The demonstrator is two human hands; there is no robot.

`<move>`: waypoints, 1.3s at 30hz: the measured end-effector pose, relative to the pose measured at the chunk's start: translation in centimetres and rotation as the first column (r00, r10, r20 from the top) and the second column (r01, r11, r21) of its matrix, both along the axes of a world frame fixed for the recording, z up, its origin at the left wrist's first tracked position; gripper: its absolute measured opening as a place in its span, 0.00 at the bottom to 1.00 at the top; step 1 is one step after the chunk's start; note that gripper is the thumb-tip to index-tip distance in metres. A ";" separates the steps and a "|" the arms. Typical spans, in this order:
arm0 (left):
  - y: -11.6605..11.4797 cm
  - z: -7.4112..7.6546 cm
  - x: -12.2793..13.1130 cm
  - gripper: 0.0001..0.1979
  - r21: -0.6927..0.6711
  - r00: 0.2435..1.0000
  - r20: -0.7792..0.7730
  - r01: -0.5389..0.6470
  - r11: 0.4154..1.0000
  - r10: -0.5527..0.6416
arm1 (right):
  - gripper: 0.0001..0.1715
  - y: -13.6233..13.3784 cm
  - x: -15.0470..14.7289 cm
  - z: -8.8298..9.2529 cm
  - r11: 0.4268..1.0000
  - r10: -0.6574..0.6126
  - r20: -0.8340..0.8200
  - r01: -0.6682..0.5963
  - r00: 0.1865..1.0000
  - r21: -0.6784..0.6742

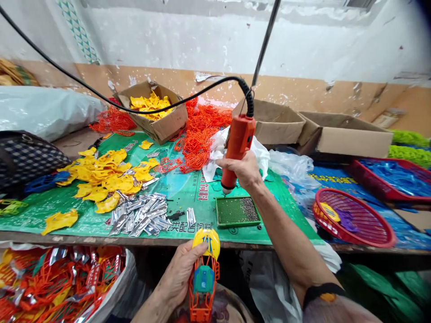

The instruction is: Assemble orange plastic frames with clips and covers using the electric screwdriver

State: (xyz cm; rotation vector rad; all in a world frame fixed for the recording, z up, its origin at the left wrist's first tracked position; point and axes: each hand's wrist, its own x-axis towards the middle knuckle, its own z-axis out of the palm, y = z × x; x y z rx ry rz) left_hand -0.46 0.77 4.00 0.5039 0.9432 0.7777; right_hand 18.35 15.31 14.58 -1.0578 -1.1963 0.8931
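My right hand [247, 169] is wrapped round an orange electric screwdriver [237, 143], which points down with its black cable rising from the top. Its tip is just above the green screw tray [232, 224], a perforated tray with small dark screws [248, 210] gathered at its right side. Low in front of me, my left hand [182, 264] grips an orange plastic frame [201, 309] fitted with a round yellow piece [210, 242] and a teal block [204, 279]. My left thumb presses on the yellow piece.
Yellow plastic pieces [104, 175] and shiny metal strips [141, 215] lie in heaps on the left. Behind are orange frames [198, 139] and cardboard boxes [353, 139]. A red basket [360, 233] stands right; a full sack [128, 278] is below left.
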 end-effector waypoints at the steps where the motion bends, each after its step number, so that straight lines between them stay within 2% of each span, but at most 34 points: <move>1: 0.0 -0.1 0.0 0.17 -0.002 1.000 0.002 -0.001 1.000 0.001 | 0.21 -0.4 0.1 -0.5 1.000 -0.011 -0.010 0.011 1.000 -0.021; 8: 0.2 -0.6 0.7 0.16 -0.009 1.000 -0.006 0.028 1.000 -0.028 | 0.17 -1.5 1.3 -2.7 0.992 -0.112 -0.041 0.110 0.993 -0.056; 21: 0.4 -0.4 1.3 0.17 -0.053 1.000 -0.014 0.006 0.999 -0.007 | 0.13 -1.2 2.6 -4.2 0.933 -0.359 0.025 0.359 0.933 -0.001; 32: 0.2 -0.3 1.5 0.17 -0.078 1.000 -0.025 0.017 0.997 -0.019 | 0.13 -1.0 3.2 -5.8 0.924 -0.382 0.020 0.382 0.924 0.012; 39: 0.1 -0.3 1.7 0.17 -0.070 0.999 -0.042 0.019 0.997 -0.022 | 0.13 -0.9 3.2 -5.8 0.925 -0.379 0.012 0.379 0.925 0.005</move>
